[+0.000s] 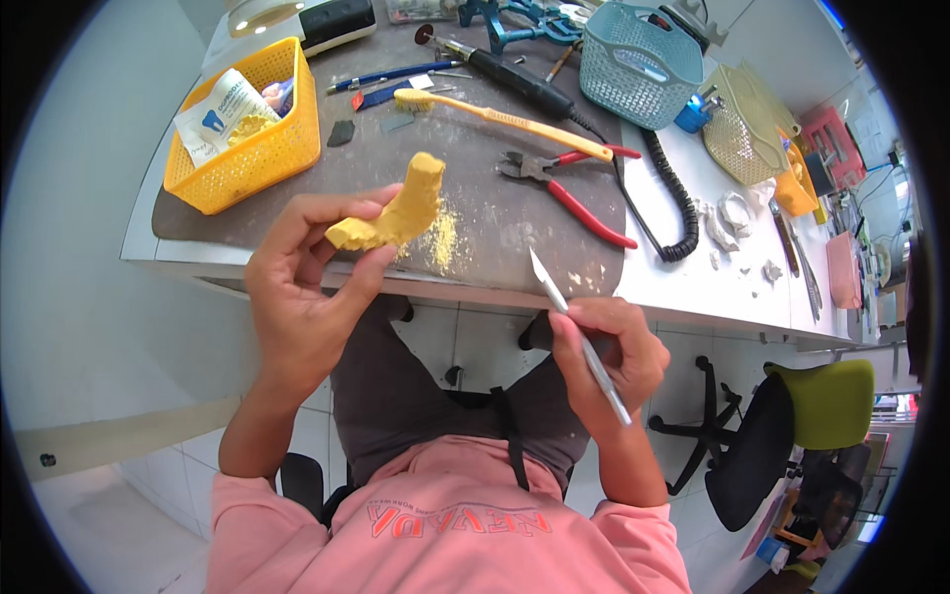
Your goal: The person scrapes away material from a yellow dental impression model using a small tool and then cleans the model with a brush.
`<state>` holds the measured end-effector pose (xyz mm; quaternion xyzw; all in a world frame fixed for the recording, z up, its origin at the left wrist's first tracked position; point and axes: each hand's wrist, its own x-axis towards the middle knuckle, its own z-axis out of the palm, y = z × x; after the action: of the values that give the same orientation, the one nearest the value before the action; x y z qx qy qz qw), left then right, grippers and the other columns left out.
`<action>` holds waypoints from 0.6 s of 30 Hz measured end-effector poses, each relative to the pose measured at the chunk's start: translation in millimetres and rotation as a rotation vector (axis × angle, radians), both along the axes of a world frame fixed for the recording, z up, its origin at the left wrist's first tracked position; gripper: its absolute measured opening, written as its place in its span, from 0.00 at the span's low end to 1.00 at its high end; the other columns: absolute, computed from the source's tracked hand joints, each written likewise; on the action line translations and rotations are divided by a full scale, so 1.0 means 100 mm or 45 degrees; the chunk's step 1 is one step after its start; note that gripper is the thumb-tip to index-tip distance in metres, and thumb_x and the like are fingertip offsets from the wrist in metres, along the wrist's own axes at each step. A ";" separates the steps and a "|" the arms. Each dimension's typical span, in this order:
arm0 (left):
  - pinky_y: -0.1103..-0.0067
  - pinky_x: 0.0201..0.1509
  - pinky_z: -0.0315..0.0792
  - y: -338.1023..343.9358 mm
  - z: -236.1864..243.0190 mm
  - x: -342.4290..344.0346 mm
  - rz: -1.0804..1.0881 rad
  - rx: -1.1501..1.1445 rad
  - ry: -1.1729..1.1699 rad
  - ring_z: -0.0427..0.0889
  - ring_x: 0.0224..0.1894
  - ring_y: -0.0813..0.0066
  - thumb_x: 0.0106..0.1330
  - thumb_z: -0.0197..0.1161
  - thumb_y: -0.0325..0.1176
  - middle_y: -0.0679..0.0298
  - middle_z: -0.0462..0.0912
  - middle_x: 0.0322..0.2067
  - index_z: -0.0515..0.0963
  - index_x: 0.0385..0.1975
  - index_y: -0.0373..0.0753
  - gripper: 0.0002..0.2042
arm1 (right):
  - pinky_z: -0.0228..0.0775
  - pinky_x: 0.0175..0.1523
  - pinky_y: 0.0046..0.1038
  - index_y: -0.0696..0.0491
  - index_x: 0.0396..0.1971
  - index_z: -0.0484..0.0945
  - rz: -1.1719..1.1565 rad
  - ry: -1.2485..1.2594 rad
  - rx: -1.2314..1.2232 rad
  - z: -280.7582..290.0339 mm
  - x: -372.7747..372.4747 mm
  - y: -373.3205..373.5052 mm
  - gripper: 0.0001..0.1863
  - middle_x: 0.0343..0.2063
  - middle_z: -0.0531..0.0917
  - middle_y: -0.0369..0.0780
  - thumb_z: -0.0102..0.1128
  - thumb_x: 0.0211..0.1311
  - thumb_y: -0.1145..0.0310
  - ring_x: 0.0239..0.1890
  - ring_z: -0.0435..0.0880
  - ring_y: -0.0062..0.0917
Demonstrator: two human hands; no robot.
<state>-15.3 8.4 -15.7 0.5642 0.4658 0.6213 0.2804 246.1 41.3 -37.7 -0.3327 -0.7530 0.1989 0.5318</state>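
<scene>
My left hand (315, 272) pinches a curved yellow dental plaster cast (401, 213) between thumb and fingers, held above the near edge of the work mat. Its one end points up and away from me. To the right, my right hand (618, 346) grips a slim silver craft knife (586, 346) like a pen. The knife's pointed blade tilts up and to the left, apart from the cast. Yellow crumbs (442, 241) lie on the mat just behind the cast. Red-handled cutting pliers (569, 193) rest on the mat beyond the knife.
A yellow basket (297, 148) holding a packet stands at left. Behind the cast lie a yellow toothbrush (515, 121), a blue pen (391, 75) and a black rotary handpiece (520, 81) with a coiled cord. A blue basket (638, 99) stands farther back. White plaster lumps (730, 216) sit at right.
</scene>
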 end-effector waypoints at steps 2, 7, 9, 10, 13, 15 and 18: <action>0.75 0.64 0.77 -0.01 -0.01 0.05 0.035 -0.011 0.007 0.82 0.60 0.68 0.63 0.67 0.14 0.50 0.84 0.55 0.77 0.48 0.32 0.15 | 0.73 0.27 0.19 0.60 0.34 0.83 -0.031 -0.071 0.003 -0.06 -0.02 -0.02 0.09 0.25 0.87 0.41 0.75 0.55 0.81 0.23 0.84 0.20; 0.76 0.63 0.78 -0.14 -0.10 0.17 0.083 0.173 0.102 0.83 0.58 0.68 0.61 0.68 0.12 0.54 0.83 0.53 0.78 0.48 0.33 0.17 | 0.76 0.30 0.22 0.61 0.35 0.81 0.083 0.211 -0.368 -0.06 0.28 -0.43 0.07 0.25 0.86 0.42 0.70 0.59 0.83 0.24 0.83 0.20; 0.76 0.62 0.79 -0.14 -0.11 0.22 0.083 0.183 0.075 0.83 0.58 0.68 0.61 0.68 0.12 0.54 0.83 0.53 0.78 0.48 0.33 0.17 | 0.75 0.30 0.21 0.61 0.38 0.80 0.051 0.322 -0.323 -0.02 0.31 -0.44 0.09 0.27 0.85 0.43 0.69 0.58 0.84 0.26 0.83 0.20; 0.76 0.62 0.79 -0.14 -0.11 0.24 0.066 0.183 0.042 0.83 0.58 0.68 0.62 0.68 0.12 0.54 0.83 0.53 0.78 0.49 0.33 0.17 | 0.75 0.30 0.21 0.61 0.38 0.80 0.067 0.323 -0.317 0.02 0.28 -0.38 0.09 0.27 0.85 0.43 0.69 0.58 0.84 0.26 0.83 0.20; 0.75 0.63 0.79 -0.15 -0.15 0.31 0.057 0.201 -0.043 0.83 0.58 0.68 0.63 0.67 0.12 0.54 0.82 0.54 0.78 0.50 0.33 0.17 | 0.72 0.28 0.17 0.61 0.39 0.81 -0.042 -0.003 0.005 0.08 0.18 -0.20 0.12 0.31 0.85 0.44 0.72 0.55 0.84 0.25 0.82 0.19; 0.75 0.63 0.79 -0.16 -0.16 0.34 0.069 0.199 -0.121 0.83 0.58 0.68 0.63 0.67 0.12 0.54 0.82 0.54 0.78 0.51 0.33 0.17 | 0.72 0.27 0.17 0.60 0.38 0.82 -0.008 -0.109 0.023 0.12 0.14 -0.14 0.12 0.30 0.85 0.44 0.73 0.53 0.84 0.24 0.82 0.19; 0.75 0.63 0.79 -0.16 -0.16 0.35 -0.007 0.175 -0.158 0.83 0.59 0.68 0.63 0.67 0.12 0.54 0.82 0.54 0.78 0.51 0.34 0.18 | 0.72 0.27 0.19 0.60 0.34 0.82 0.081 -0.302 0.037 0.15 0.13 -0.08 0.12 0.27 0.84 0.45 0.71 0.48 0.85 0.21 0.81 0.21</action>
<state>20.1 -7.5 -31.9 0.5437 0.4022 0.6850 0.2710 259.3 33.1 -22.2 -0.3219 -0.8237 0.1639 0.4371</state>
